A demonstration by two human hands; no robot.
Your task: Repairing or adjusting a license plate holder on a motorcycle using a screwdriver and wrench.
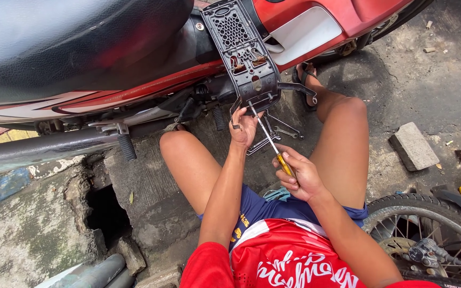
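We look down at our own two hands beside a red motorcycle. Our right hand is closed around the yellow handle of a screwdriver, whose tip meets the lower edge of a black plastic panel. Our left hand curls its fingers under that same edge, steadying it. Wrenches lie on the concrete between our knees.

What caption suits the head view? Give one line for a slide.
Right hand drives a yellow-handled screwdriver into a black perforated plastic panel steadied by the left hand, beside a red motorcycle.
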